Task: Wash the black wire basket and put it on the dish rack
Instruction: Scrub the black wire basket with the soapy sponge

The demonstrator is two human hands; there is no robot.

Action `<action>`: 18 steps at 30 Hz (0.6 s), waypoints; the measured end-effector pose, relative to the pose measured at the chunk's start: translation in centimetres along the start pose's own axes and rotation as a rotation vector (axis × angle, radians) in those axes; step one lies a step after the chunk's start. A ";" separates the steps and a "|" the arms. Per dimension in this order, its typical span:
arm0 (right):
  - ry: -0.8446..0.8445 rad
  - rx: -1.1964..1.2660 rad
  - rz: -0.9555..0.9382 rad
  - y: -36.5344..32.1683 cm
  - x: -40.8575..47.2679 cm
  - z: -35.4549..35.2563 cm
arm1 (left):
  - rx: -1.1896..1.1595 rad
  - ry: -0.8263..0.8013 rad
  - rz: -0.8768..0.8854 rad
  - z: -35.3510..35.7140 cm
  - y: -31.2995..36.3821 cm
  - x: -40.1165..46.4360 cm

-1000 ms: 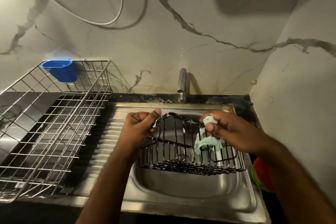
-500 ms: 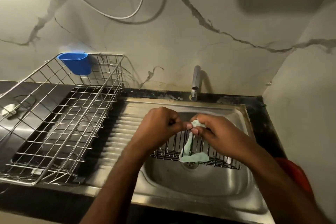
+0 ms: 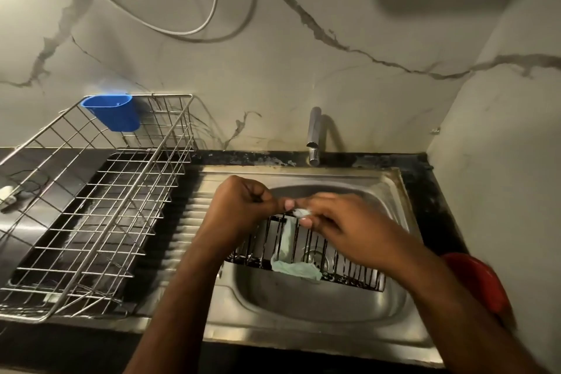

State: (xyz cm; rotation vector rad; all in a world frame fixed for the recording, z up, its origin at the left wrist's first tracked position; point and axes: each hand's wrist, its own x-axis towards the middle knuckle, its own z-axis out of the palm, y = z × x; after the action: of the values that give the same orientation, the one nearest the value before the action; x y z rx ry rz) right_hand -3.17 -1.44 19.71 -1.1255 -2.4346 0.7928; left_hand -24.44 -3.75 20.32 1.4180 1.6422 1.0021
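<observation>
Surface: dark countertop (image 3: 425, 167) along a marble-patterned wall | Set in it: steel sink (image 3: 303, 340) with ribbed drainboard (image 3: 194, 222) on the left, tap (image 3: 314, 133) at the back edge | Left end: silver wire dish rack (image 3: 91, 222), blue plastic cup (image 3: 113, 112) hung on its rear rim | Right edge: red object (image 3: 476, 282), partly hidden

Showing: 2 hands (image 3: 239, 209) (image 3: 343, 228), 1 black wire basket (image 3: 306, 252), 1 pale green cloth (image 3: 296, 269), 1 dish rack (image 3: 91, 222), 1 blue cup (image 3: 113, 112) upper left, 1 tap (image 3: 314, 136), 1 sink (image 3: 318, 322).
</observation>
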 end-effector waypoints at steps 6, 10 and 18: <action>0.017 0.050 0.015 2.9 -1.6 -2.3 | -0.010 0.101 0.008 -0.7 -0.2 0.0; -0.022 0.015 0.052 4.7 -2.1 -3.4 | -0.069 0.127 -0.007 -0.9 -0.7 0.1; 0.066 0.094 0.183 4.3 -1.0 -1.8 | 0.201 0.035 0.028 -1.3 -0.8 0.1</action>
State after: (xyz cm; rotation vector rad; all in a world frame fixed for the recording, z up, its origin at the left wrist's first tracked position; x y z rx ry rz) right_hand 0.92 0.66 18.42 -1.3292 -2.2400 0.8997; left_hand -25.93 -3.86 20.11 1.5665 1.7945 0.9020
